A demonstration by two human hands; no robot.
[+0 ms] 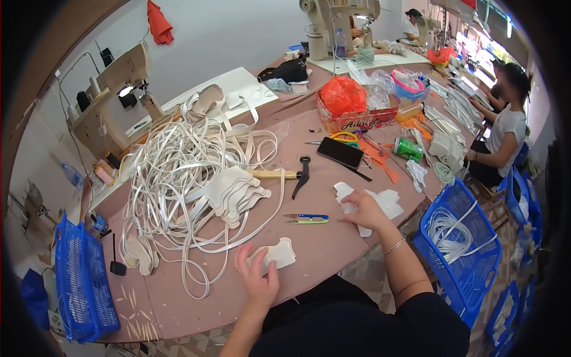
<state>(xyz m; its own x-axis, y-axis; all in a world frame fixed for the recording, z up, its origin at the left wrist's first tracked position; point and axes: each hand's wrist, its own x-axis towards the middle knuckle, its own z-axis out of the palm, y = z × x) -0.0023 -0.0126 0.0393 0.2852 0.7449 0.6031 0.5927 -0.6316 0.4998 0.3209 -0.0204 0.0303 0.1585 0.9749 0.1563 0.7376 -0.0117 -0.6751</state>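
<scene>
My left hand (260, 279) is at the table's near edge, fingers spread. Its fingertips are beside a small stack of cream cut pieces (282, 252) and may touch it. To the right, my right hand (366, 212) hovers at some white cut pieces (386, 202), its fingers bent but apart; whether they touch the pieces I cannot tell. Between the two hands lie thread snips (307, 218) with blue and green handles. Beyond them rests a hammer (279, 174) with a wooden handle. A fanned stack of cream pieces (235, 193) sits to the left.
A big tangle of white strips (178, 169) covers the table's left. Farther back are a phone (340, 153), a green can (408, 149) and a red box (358, 119). Blue baskets (89, 279) flank the table. Sewing machines (122, 89) stand behind; another person (505, 128) sits at right.
</scene>
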